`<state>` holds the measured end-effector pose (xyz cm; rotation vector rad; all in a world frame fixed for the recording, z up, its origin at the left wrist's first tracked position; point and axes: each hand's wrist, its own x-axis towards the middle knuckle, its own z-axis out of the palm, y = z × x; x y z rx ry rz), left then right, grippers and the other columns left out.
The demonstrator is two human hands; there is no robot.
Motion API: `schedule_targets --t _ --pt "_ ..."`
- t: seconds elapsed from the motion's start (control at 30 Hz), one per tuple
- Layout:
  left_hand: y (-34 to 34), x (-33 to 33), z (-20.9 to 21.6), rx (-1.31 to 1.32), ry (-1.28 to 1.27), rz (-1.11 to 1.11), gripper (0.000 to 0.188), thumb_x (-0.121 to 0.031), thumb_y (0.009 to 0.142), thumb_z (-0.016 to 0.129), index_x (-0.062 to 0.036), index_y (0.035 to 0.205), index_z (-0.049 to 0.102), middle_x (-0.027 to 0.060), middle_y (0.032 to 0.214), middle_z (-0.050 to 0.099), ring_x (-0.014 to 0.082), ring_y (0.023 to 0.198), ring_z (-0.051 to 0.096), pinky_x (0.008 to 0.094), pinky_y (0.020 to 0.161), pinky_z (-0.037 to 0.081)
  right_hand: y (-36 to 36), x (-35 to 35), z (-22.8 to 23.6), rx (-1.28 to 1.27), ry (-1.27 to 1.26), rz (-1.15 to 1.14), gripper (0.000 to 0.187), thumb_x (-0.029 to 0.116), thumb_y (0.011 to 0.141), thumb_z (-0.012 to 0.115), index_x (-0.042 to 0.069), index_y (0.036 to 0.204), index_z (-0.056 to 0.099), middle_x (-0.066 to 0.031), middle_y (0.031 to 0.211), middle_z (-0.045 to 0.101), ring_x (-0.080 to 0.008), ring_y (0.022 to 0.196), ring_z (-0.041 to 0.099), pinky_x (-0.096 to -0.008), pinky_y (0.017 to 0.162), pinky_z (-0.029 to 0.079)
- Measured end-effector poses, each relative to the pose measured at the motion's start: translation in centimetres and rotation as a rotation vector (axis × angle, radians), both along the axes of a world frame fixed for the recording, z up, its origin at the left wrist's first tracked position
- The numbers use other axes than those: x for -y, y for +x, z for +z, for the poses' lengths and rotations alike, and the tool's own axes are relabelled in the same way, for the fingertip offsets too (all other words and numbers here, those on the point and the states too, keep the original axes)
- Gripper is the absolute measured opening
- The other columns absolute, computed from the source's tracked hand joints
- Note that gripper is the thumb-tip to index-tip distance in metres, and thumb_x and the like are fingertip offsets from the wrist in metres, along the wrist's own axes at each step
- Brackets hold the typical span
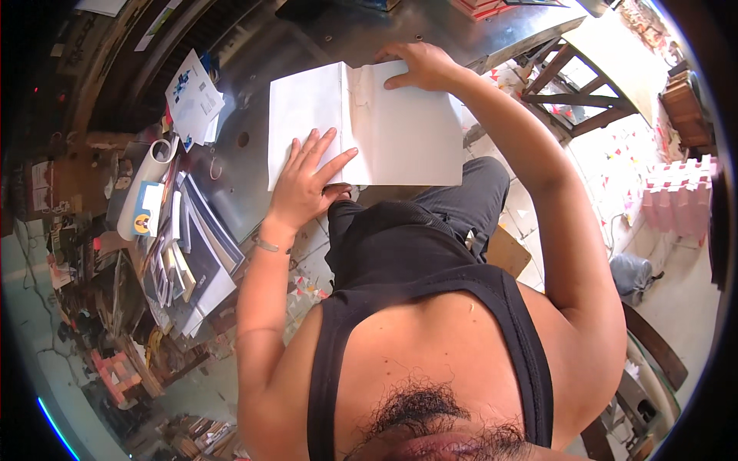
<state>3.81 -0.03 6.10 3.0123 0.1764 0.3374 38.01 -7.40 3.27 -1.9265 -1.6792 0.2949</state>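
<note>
A white book cover (pixel 415 138) is spread flat over my lap and the metal table's near edge, with a creased brownish strip down its spine. On its left panel my left hand (pixel 307 173) lays spread fingers on top, while the thumb shows at the lower edge, so the panel is held between them. My right hand (pixel 419 65) is at the far edge of the right panel, thumb on the white face and fingers bent over the edge. The fingertips there are partly hidden.
Left of the cover, the metal table (pixel 238 180) bears a pile of booklets (pixel 188 253), a rolled white sheet (pixel 146 180) and loose printed papers (pixel 192 100). A wooden-framed table (pixel 607 69) stands at the far right, near pink stacked pieces (pixel 680 200) and a plastic bag (pixel 632 274).
</note>
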Motion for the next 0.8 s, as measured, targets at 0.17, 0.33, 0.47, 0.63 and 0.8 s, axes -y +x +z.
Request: schedule_targets --t 0.17,0.33,0.47,0.63,0.8 --pt "-0.6 -1.2 0.8 0.044 -0.056 -0.043 0.057 -0.027 0.074 0.087 -0.0209 0.126 0.063 0.0106 0.154 0.051 0.0391 0.137 0.053 0.0528 0.109 0.049 -0.3 0.3 -0.3 0.047 0.041 -0.01 0.055 0.037 0.076 0.085 0.021 0.127 0.069 -0.0058 0.123 0.073 -0.0314 0.114 0.068 -0.0443 0.097 0.053" --pt "-1.6 -2.3 1.7 0.054 -0.387 0.022 0.054 -0.021 0.073 0.09 -0.0161 0.118 0.062 0.0123 0.151 0.054 0.0384 0.13 0.06 0.0475 0.1 0.057 -0.1 0.5 -0.6 -0.023 0.025 -0.001 0.053 0.036 0.078 0.083 0.021 0.128 0.07 -0.009 0.119 0.074 -0.0332 0.109 0.07 -0.0438 0.096 0.054" --pt "-1.8 -2.9 2.0 0.133 -0.486 0.035 0.052 -0.022 0.077 0.088 -0.015 0.12 0.06 0.0134 0.149 0.057 0.0341 0.118 0.067 0.0424 0.097 0.058 0.1 0.8 0.1 -0.044 0.015 0.015 0.053 0.037 0.078 0.083 0.021 0.126 0.071 -0.01 0.118 0.075 -0.0326 0.11 0.07 -0.0435 0.096 0.054" --pt "-2.2 -3.8 1.2 0.344 -0.341 0.052 0.047 -0.02 0.091 0.08 -0.0114 0.13 0.056 0.0161 0.147 0.058 0.0308 0.115 0.068 0.0381 0.101 0.054 0.0 0.9 0.5 -0.021 -0.025 -0.01 0.052 0.037 0.079 0.082 0.018 0.126 0.071 -0.0116 0.117 0.075 -0.0321 0.112 0.069 -0.0429 0.097 0.054" --pt "-2.8 -5.1 0.5 0.759 -0.717 0.157 0.049 -0.016 0.106 0.057 -0.0002 0.15 0.04 0.0212 0.149 0.054 0.0252 0.135 0.054 0.0368 0.115 0.041 2.1 3.5 0.5 0.025 -0.001 -0.027 0.053 0.032 0.078 0.081 0.014 0.126 0.072 -0.0137 0.116 0.075 -0.0338 0.108 0.07 -0.043 0.097 0.054"
